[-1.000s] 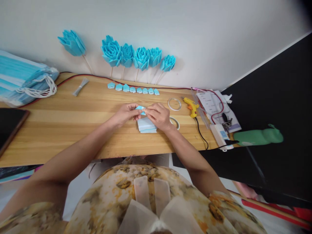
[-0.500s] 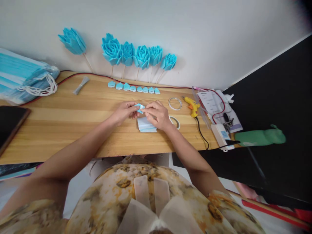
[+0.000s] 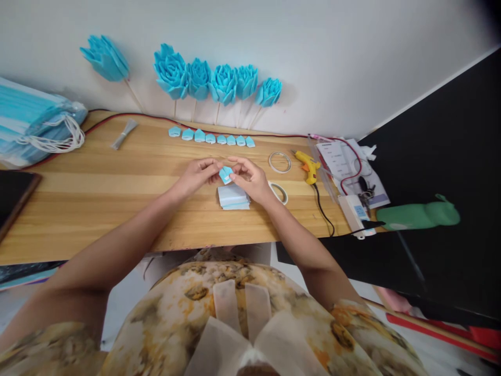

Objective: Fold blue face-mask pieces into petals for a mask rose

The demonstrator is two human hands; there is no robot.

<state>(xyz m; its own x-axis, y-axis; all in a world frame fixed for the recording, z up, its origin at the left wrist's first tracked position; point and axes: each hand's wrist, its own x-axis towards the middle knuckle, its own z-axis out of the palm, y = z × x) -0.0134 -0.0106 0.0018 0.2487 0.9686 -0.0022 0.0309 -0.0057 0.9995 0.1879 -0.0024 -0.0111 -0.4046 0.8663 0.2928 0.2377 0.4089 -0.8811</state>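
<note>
Both hands meet over the middle of the wooden table (image 3: 97, 193). My left hand (image 3: 195, 176) and my right hand (image 3: 250, 178) pinch a small folded light-blue piece (image 3: 226, 174) between their fingertips, held just above the table. Directly below it lies a small stack of light-blue cut sheets (image 3: 234, 197). Farther back, a row of several finished folded blue petals (image 3: 211, 138) lies in a line.
Several blue fabric roses on sticks (image 3: 199, 78) lean on the wall. A pack of blue face masks (image 3: 35, 122) sits far left. Two tape rolls (image 3: 279, 162), a yellow glue gun (image 3: 308, 165), a power strip (image 3: 354, 214) and a green bottle (image 3: 418, 215) lie right.
The hands stay together on the blue piece; it has turned so its flat face shows more. The view has shifted slightly, and the right fingers have opened out a little.
</note>
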